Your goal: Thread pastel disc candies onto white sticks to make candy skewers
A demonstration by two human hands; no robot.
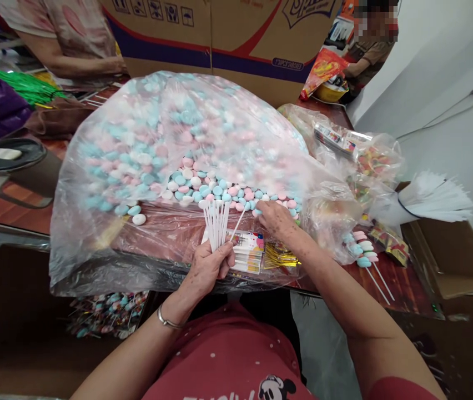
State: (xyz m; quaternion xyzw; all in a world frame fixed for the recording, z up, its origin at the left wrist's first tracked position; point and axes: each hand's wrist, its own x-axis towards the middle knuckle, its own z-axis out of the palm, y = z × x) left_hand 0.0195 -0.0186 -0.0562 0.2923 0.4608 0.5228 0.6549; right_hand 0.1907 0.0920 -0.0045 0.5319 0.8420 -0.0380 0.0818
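A red-brown wooden table [24, 214] spans the frame from left to right. Over its middle spreads a large clear plastic bag [107, 266], filled with pink, pale blue and white candies [215, 189], its front lying partly flattened. A printed cardboard carton [245, 33] stands behind the bag at the top centre, and an open cardboard box [7, 311] at the lower left has many small lollipops [111, 314] in it. A lidded grey mug [36, 172] stands at the left edge; a banded bundle of white strips [436, 197] fans out at the right.

At the centre, the left hand [209, 264] is clamped around a sheaf of thin white sticks [216, 222], one leaning apart to the right. The right hand [278, 219], apart from the left, has its fingers bent down among the candies; whether they pinch one cannot be told. Between the wrists lie a stack of printed pieces [248, 258] and gold twist ties [278, 258]. Two candy skewers [365, 250] lie at the lower right.
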